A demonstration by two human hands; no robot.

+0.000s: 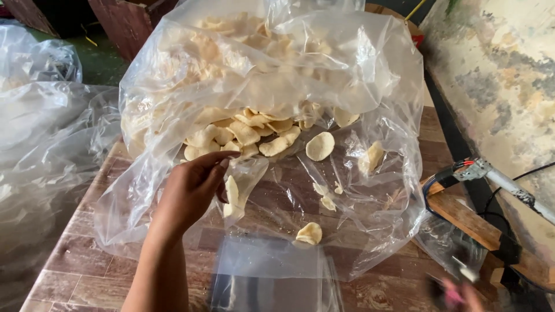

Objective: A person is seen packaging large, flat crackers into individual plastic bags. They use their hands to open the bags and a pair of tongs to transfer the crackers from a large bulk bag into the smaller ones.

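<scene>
Nearest the camera, a stack of small clear plastic bags [272,277] lies flat on the bench [87,271], just in front of the mouth of a large clear plastic sack [173,190]. Beside that stack, the left forearm comes up from the lower edge and the left hand [193,188] reaches into the sack's open mouth. Its grip is gathered: the fingers curl inward toward the thumb and their tips touch a pale cracker [232,193] at the sack's lip; whether the cracker is truly pinched I cannot tell, since the knuckles hide the contact.

Out from the hand, loose crackers are scattered over the sack's lower film: one round cracker [310,233] near the mouth, another [319,145] further in, and a few small pieces between them. Behind these, the main heap of crackers [243,130] is piled inside the sack, which rises high and wrinkled over the bench.

At the lower right corner the right hand [462,294] shows only as a blur, and its grip cannot be made out. Near it, a wooden block [462,214] sits at the bench edge with a metal rod and dark cables [491,176] above it. On the left, more crumpled clear plastic [40,127] is heaped.
</scene>
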